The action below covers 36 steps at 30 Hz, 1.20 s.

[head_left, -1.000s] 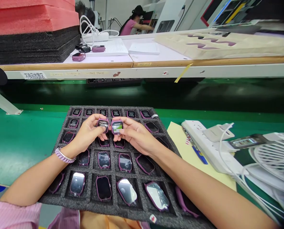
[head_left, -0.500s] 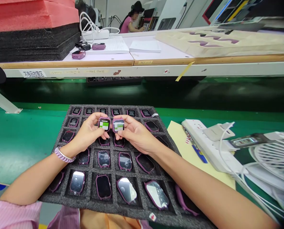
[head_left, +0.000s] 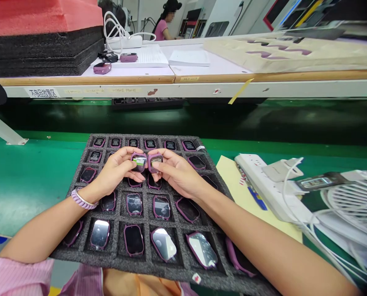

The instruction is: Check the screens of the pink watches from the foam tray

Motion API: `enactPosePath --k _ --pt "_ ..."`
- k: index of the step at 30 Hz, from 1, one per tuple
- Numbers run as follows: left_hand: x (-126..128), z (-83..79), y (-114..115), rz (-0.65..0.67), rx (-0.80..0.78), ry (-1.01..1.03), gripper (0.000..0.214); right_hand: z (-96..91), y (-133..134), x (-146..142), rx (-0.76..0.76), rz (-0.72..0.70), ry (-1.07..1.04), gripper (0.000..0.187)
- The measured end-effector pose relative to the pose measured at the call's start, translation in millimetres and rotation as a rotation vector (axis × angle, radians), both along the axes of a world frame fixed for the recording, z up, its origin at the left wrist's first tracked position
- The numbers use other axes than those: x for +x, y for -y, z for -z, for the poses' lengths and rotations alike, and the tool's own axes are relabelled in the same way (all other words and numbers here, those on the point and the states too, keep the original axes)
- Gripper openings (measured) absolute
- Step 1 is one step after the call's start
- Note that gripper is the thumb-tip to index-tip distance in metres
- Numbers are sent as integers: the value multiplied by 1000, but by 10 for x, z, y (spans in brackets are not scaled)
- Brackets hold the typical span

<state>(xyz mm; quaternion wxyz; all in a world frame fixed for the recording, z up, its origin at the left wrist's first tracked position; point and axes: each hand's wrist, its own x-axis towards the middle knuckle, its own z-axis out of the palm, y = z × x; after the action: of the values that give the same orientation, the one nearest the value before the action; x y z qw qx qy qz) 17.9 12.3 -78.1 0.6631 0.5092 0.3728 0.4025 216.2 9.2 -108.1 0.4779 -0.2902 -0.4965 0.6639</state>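
Between thumb and fingers, my left hand (head_left: 120, 167) grips a purple smartwatch body (head_left: 139, 162) without a strap, its screen lit green and white. A second purple smartwatch body (head_left: 155, 160) is in my right hand (head_left: 175, 172), the thumb lying over its lit screen. The two watches sit side by side, almost touching, above a dark grey foam tray (head_left: 115, 257). Strapless purple watches fill many of the tray's square pockets, such as this dark-screened watch (head_left: 133, 240). In the far row, screens show lines of text. My hands and forearms hide some pockets.
Right of the tray lie yellow paper (head_left: 233, 181), a blue pen (head_left: 256, 199), a white power strip (head_left: 272, 191) and a white fan (head_left: 356, 201). A shelf (head_left: 196, 88) crosses behind, bearing red foam (head_left: 41, 16), watches and a cream tray (head_left: 282, 53). Beyond it, a person (head_left: 165, 24) sits.
Both watches have shifted slightly right and tilted, with reflections now across the left screen. My right thumb has slid up over its screen. The person behind has lowered an arm.
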Motion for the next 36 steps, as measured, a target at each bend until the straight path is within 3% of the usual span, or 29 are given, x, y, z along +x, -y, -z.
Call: enactPosePath --k 23,27,32,36 --pt "-16 24 -32 -19 16 12 36 -28 7 16 -9 -7 30 43" --pt "-20 -75 24 -27 46 29 39 -62 2 34 -25 34 7 45" --pt "36 -291 182 73 124 46 38 -105 21 27 -34 8 -44 57" --pt "54 -388 247 78 144 64 38 -208 85 23 43 10 -24 60"
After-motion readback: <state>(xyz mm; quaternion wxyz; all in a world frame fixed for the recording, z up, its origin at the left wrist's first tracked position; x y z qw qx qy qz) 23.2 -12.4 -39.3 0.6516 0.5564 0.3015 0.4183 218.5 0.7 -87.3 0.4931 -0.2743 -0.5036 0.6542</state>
